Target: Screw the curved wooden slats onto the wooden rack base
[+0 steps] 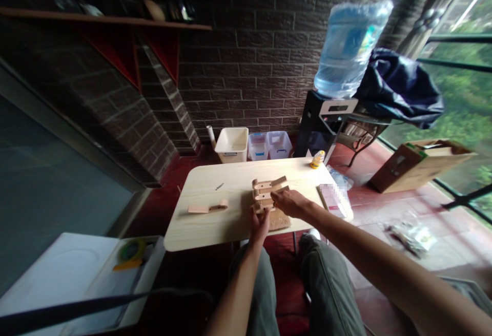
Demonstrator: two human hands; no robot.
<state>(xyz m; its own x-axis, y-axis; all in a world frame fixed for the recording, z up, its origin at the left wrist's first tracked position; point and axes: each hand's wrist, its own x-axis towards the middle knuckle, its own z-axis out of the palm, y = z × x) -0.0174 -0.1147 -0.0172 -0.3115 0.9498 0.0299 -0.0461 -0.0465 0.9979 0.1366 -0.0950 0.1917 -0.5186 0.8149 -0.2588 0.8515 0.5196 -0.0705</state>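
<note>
On the table in front of me lies a brown block or mat (pixel 279 221), its surface rough at the near corner. Several tan strips with curled ends and small dark holes rest across it, such as the tan strip (pixel 265 186) at the back. My left hand (pixel 260 219) grips the curled end of the nearest strip, thumb and fingers around it. Bent over the strips, my right hand (pixel 289 203) is closed in a pinch; what its fingertips hold is too small to make out. Another tan strap-like piece (pixel 200 209) lies apart on the left.
A small dark metal item (pixel 219 186) lies on the pale table (pixel 203 233). At the far right edge stands a yellow-capped bottle (pixel 318 159), with a booklet (pixel 331 200) nearer me. Plastic bins (pixel 231 144) and a water dispenser (pixel 319 121) stand behind. A white open case (pixel 103 274) is lower left.
</note>
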